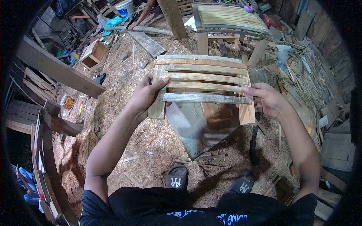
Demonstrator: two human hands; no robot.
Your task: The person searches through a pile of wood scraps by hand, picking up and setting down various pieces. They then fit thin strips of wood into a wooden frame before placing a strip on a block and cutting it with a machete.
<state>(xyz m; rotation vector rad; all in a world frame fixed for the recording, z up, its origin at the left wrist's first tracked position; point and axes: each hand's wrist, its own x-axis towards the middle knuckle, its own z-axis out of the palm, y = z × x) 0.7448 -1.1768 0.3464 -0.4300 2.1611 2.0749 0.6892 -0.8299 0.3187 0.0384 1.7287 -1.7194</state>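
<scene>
A slatted wooden frame (205,98) is held up in front of me, with several slightly curved slats running between two side pieces. My left hand (148,93) grips its left side piece, thumb on top near the end of a slat and fingers hidden underneath. At the right side piece, my right hand (266,98) holds on with the thumb against a slat end and the other fingers curled below. Beneath the frame lies a pale, smooth sheet (188,130) with a pointed corner toward my feet.
A slatted table (230,19) stands behind, beside a wooden post (173,19). Another person's arm (145,15) reaches to a long stick (151,30). A wooden box (94,55) and beam (60,67) are at left; cut sticks (301,79) lie right. Shavings cover the floor.
</scene>
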